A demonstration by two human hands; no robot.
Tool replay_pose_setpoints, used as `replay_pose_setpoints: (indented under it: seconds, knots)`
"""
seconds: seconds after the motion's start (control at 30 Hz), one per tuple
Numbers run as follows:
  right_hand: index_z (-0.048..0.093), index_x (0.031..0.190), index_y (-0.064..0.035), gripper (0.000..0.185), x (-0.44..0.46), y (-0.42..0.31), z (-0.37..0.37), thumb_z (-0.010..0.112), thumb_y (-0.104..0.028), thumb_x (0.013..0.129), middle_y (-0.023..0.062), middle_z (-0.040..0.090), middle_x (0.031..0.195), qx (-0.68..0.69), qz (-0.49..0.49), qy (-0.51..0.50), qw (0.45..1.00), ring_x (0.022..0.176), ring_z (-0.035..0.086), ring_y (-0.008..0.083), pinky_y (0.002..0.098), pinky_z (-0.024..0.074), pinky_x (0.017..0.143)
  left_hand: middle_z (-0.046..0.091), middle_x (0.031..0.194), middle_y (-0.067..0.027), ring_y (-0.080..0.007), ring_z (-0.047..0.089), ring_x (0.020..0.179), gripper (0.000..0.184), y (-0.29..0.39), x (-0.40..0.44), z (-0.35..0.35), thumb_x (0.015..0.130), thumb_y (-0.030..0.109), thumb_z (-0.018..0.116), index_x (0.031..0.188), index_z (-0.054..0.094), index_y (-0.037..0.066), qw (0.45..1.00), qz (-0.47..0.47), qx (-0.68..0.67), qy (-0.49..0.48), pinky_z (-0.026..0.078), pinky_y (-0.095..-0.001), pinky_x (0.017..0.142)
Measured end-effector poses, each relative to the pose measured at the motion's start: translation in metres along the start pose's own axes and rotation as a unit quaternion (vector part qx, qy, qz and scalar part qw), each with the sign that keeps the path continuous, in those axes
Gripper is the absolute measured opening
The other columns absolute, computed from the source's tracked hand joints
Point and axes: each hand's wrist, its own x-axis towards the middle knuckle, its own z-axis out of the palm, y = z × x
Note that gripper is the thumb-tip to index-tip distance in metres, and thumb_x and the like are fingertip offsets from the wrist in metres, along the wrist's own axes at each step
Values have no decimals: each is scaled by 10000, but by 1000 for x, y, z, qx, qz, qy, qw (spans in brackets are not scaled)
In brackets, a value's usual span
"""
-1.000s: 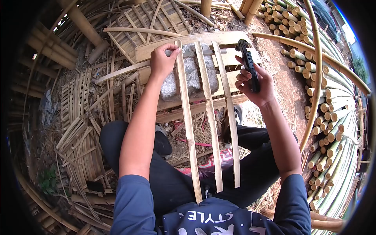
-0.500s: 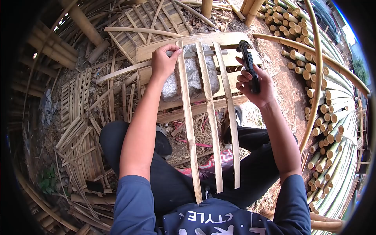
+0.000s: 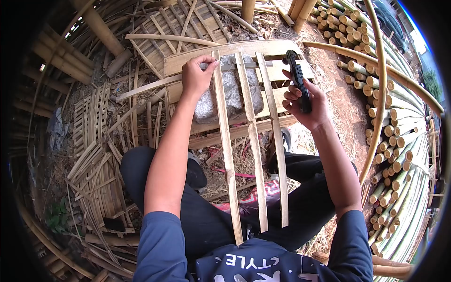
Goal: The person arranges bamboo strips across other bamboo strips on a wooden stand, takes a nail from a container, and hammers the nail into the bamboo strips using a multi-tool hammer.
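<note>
Nearly closed, the left hand (image 3: pixel 196 79) brings thumb and fingertip together at the far end of the left strip (image 3: pixel 225 136). The middle strip (image 3: pixel 252 127) and right strip (image 3: pixel 276 122) lie beside it, reaching from above the stone block (image 3: pixel 232 91) toward the near side. At right, the right hand's (image 3: pixel 314 107) half-curled fingers grip a black tool (image 3: pixel 298 82).
</note>
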Motion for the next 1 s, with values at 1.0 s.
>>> replay_pose_setpoints:
  seconds: [1.0]
  knots:
    - [488,1442,-30,586,3,3,-4,599,-357,969,-44,459,703,-18,19,-2,1000,728,444,107,295,391,750,759,846,-85,-160,718,783,184,6,0,-3,857,197,778,899,751,21,999,-14,36,-20,523,-308,725]
